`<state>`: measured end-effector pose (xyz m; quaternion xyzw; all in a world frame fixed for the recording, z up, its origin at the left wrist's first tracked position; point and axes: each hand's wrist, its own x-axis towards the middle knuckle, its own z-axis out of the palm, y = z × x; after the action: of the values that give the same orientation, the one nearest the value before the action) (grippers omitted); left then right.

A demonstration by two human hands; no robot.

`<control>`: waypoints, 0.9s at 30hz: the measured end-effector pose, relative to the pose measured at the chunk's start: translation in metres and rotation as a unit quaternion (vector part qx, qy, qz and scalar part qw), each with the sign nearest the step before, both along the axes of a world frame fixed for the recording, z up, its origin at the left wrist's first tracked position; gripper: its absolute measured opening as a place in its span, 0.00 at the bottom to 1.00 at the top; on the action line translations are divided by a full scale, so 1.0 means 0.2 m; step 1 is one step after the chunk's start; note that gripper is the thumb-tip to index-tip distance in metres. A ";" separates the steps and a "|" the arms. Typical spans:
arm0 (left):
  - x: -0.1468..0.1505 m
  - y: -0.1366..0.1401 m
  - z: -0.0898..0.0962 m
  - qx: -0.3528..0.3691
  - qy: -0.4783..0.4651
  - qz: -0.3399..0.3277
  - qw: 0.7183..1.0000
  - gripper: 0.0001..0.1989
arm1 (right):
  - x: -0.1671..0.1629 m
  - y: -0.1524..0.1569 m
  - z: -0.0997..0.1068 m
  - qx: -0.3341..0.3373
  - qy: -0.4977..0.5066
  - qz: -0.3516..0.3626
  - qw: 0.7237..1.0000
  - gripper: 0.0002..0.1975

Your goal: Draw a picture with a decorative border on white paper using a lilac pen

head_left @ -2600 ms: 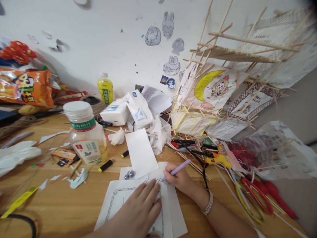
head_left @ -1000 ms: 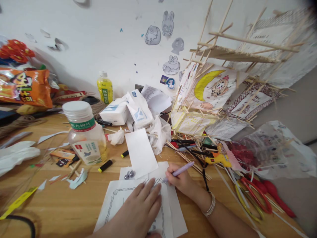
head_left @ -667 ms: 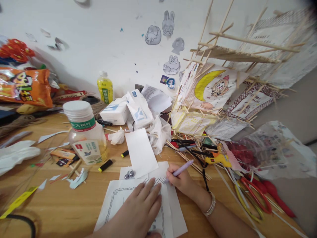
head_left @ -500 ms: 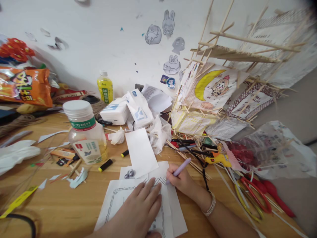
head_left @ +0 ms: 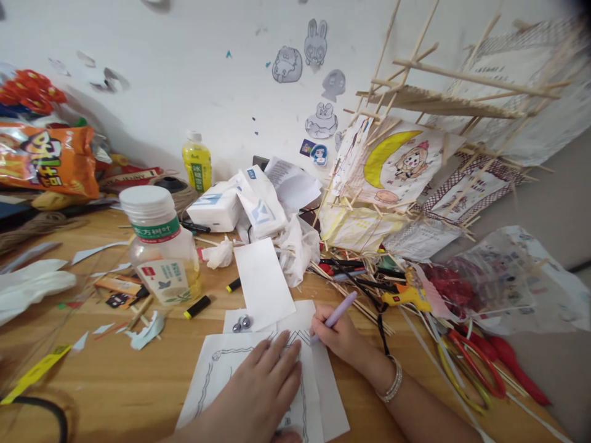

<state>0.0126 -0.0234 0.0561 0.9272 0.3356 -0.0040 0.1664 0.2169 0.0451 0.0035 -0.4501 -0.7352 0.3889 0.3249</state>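
Observation:
In my right hand (head_left: pixel 339 335) is a light purple pen (head_left: pixel 340 309), its tip down near a zigzag pencil-like line on white paper. My left hand (head_left: pixel 263 381) lies flat with fingers stretched over a sheet of paper (head_left: pixel 196 384) that bears a drawn wavy border. Part of that sheet's drawing is hidden under the hand. Another white sheet (head_left: pixel 335 394) sticks out beneath it on the right. Just beyond my fingers lie a blank white paper (head_left: pixel 263 280) and a few shiny dark beads (head_left: pixel 245 322).
A clear jar with a white lid (head_left: pixel 159 252) stands left of the papers, near a black marker cap (head_left: pixel 197 307). Tissue packs (head_left: pixel 215 209) sit behind. At right are a stick frame with drawings (head_left: pixel 392 160), a yellow glue gun (head_left: pixel 406 296) and scissors (head_left: pixel 480 363).
Almost nothing differs. The pen and my right hand have shifted very slightly; my left hand stays flat on the paper.

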 end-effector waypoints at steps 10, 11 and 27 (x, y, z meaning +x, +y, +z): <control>0.00 0.00 0.00 0.012 0.025 -0.002 1.000 0.29 | -0.02 0.01 0.06 -0.031 0.036 -0.004 0.999 0.13; 0.00 0.00 0.00 0.012 0.030 -0.002 0.999 0.30 | -0.02 0.01 0.06 -0.026 0.046 -0.009 0.999 0.13; -0.01 0.00 -0.04 0.002 -0.028 -0.017 0.999 0.29 | -0.06 0.01 0.01 0.026 0.023 0.032 0.999 0.17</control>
<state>0.0102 -0.0230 0.0489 0.9329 0.3147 0.0201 0.1737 0.2044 0.0469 0.0060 -0.4091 -0.7513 0.3901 0.3405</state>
